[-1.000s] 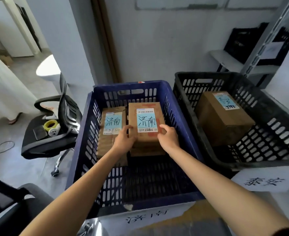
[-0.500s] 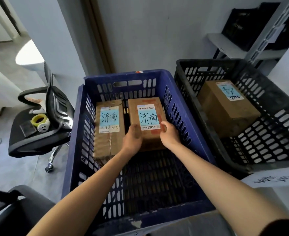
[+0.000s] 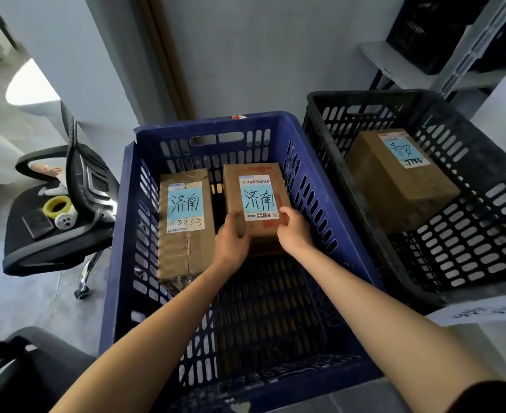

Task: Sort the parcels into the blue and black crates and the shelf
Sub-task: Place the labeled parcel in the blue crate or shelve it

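Note:
Inside the blue crate (image 3: 126,222) a small cardboard parcel (image 3: 251,177) with a blue handwritten label lies at the back, right of a longer parcel (image 3: 183,251) carrying a similar label. My left hand (image 3: 231,242) grips the small parcel's near left corner. My right hand (image 3: 295,231) grips its near right corner, thumb on the top face. The black crate (image 3: 484,204) to the right holds one parcel (image 3: 395,186) with a blue label. A grey shelf (image 3: 395,64) stands at the back right.
A black office chair (image 3: 52,234) stands left of the blue crate, with a yellow tape roll (image 3: 57,205) and a dark flat item on its seat. A black crate (image 3: 442,28) sits on the shelf. A white wall rises behind the crates.
Both hands have carried the small parcel deeper into the blue crate, toward its back wall beside the longer parcel. The view has tilted further down over the crates.

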